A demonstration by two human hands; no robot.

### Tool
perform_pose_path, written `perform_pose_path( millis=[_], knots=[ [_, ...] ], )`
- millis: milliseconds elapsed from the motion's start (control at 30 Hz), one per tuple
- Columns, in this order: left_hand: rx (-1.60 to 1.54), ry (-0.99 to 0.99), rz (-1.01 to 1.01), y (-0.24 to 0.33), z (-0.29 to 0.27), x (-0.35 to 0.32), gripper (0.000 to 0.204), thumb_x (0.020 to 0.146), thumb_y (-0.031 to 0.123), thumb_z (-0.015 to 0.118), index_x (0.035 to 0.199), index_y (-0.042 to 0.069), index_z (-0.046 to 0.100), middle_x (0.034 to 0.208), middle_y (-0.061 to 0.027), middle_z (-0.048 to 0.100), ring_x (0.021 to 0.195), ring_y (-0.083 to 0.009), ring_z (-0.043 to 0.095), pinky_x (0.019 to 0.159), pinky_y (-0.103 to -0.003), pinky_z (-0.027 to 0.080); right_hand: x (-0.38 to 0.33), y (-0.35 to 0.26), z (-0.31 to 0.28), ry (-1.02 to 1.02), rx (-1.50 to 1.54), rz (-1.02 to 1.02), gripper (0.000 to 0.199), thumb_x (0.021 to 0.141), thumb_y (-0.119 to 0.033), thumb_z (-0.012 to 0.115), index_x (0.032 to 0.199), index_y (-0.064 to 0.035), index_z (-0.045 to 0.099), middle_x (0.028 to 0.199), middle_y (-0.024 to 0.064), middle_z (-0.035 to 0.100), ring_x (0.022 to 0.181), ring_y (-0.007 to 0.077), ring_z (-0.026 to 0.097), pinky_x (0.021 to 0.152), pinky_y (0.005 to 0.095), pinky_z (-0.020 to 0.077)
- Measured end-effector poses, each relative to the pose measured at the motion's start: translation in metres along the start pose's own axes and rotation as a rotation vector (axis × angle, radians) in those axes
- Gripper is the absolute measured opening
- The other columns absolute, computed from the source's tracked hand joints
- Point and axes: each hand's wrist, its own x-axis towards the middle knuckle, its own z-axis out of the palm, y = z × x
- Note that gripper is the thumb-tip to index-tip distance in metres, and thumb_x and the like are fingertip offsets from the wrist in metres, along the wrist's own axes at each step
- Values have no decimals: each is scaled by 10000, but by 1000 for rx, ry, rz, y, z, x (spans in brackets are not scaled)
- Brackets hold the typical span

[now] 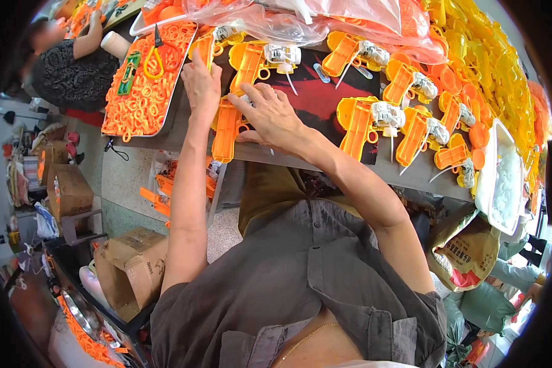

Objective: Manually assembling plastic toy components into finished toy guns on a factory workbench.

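An orange plastic toy-gun half shell (226, 130) lies at the near edge of the table (411, 178). My right hand (271, 116) rests on it, fingers spread and pressing on a small white part. My left hand (201, 83) reaches past it and touches another orange shell (205, 48) beside the tray. Whether the left hand grips that shell is hidden by the back of the hand.
A white tray (118, 132) of small orange rings, with scissors and a green tool, lies at the left. Several orange shells with white inserts (357, 119) are lined up to the right. Yellow parts are heaped at the far right. Another person (70, 64) sits at the upper left. Cardboard boxes (132, 267) stand on the floor.
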Motion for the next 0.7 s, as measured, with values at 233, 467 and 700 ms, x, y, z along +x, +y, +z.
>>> perform_pose_path(
  millis=[233, 467, 700],
  knots=[
    [-67, -57, -23, -11, -12, -35, 607, 879, 190, 594, 1400, 4, 345, 1026, -273, 517, 979, -416, 507, 902, -497, 402, -23, -11, -14, -22, -35, 44, 787, 750, -398, 752, 1400, -118, 409, 1369, 153, 415, 1246, 356, 418, 991, 499, 401],
    [-39, 12, -30, -11, -30, -74, 598, 883, 151, 587, 1410, 5, 346, 1029, -238, 488, 972, -395, 490, 891, -483, 402, -45, 5, -21, 68, -71, 7, 790, 727, -415, 758, 1393, -133, 439, 1377, 143, 423, 1241, 332, 423, 958, 486, 417],
    [-82, 19, -180, -5, -61, -121, 582, 896, 122, 568, 1420, -3, 346, 1123, -240, 499, 1053, -387, 493, 926, -463, 399, -56, 15, -45, -106, 48, 45, 755, 807, -399, 708, 1436, -132, 388, 1458, 156, 359, 1335, 355, 351, 1064, 501, 344]
  ],
)
